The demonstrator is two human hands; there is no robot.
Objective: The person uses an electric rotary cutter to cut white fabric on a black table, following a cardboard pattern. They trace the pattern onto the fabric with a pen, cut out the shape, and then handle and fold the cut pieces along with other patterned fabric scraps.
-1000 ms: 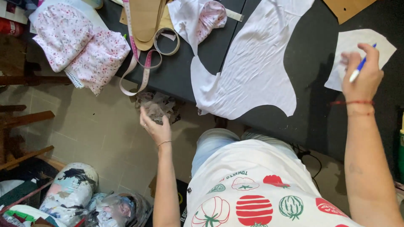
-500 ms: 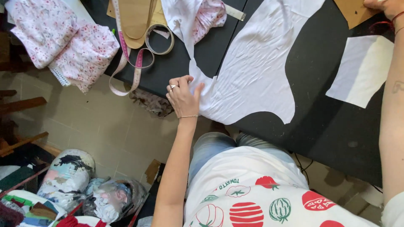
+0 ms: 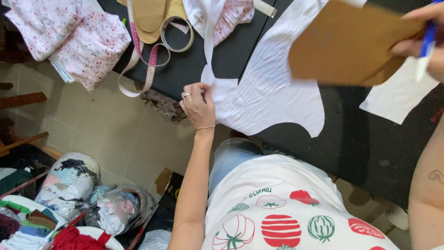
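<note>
Two hands at work over the black table (image 3: 222,60). Your left hand (image 3: 199,104) sits at the table's near edge, fingers curled narrow and pinched onto the corner of the white cut fabric piece (image 3: 273,92); the ring finger shows a ring, the wrist a thin bracelet. That grip looks meant to pin the cloth flat and keep it from sliding off the edge, since the piece lies spread and slightly wrinkled, its lower lobe reaching toward you.

Your right hand (image 3: 423,44) is at the upper right, partly cut off by the frame. Its fingers are closed on a brown cardboard pattern (image 3: 347,44), held raised and tilted over the right part of the fabric, with a blue pen (image 3: 428,41) tucked in the same hand. Holding both together keeps the pen ready while the board is carried.

Nearby: a smaller white piece (image 3: 393,95) under the right hand, a pink measuring tape (image 3: 138,65) draped over the table's edge, floral cloth (image 3: 78,37) at far left, bagged scraps (image 3: 69,185) on the floor.
</note>
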